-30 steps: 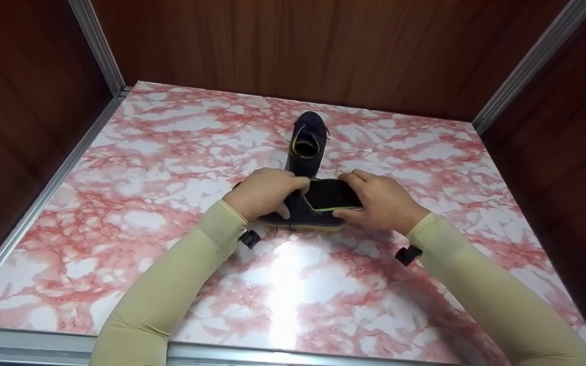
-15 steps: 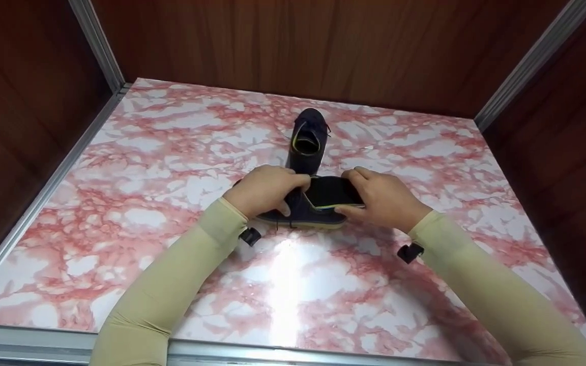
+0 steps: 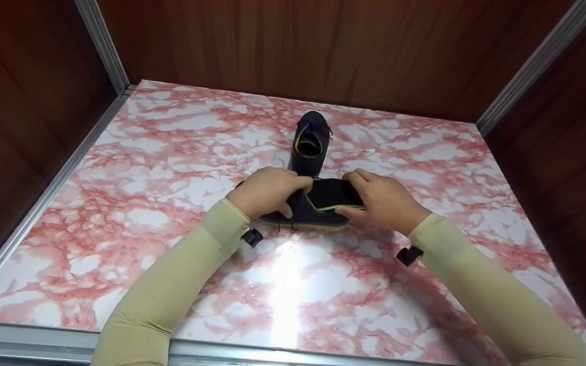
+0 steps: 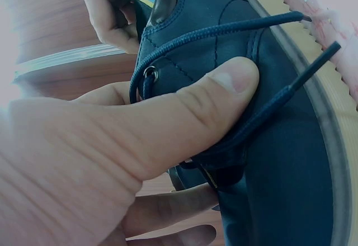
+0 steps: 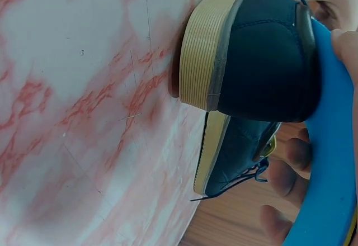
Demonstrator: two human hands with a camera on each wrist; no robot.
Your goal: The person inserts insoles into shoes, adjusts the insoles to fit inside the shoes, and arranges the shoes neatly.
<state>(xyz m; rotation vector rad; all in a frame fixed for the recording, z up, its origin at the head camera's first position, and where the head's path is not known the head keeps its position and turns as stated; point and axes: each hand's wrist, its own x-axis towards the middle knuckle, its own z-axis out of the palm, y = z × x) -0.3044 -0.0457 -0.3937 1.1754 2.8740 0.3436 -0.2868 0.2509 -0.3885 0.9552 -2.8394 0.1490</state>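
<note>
A dark navy lace-up shoe (image 3: 313, 219) with a cream ridged sole sits crosswise on the tabletop, toe to the left. My left hand (image 3: 270, 190) grips its front part; in the left wrist view the thumb (image 4: 226, 84) presses on the upper between loose laces (image 4: 218, 31). My right hand (image 3: 384, 202) holds an insole (image 3: 334, 194), black on top with a yellow edge, by its right end. The insole's left end is at the shoe's opening, partly inside. In the right wrist view the insole's blue underside (image 5: 330, 140) shows above the heel.
The matching shoe (image 3: 312, 124) stands just behind, toe pointing away, with its heel close to the held shoe. Brown wood-grain panels (image 3: 323, 51) enclose the red-and-white marbled tabletop (image 3: 145, 218) at the back and sides. A metal rail (image 3: 272, 353) runs along the front edge.
Both hands keep their grips almost still. The insole's near edge has tipped up slightly, showing a thin blue line beneath the yellow.
</note>
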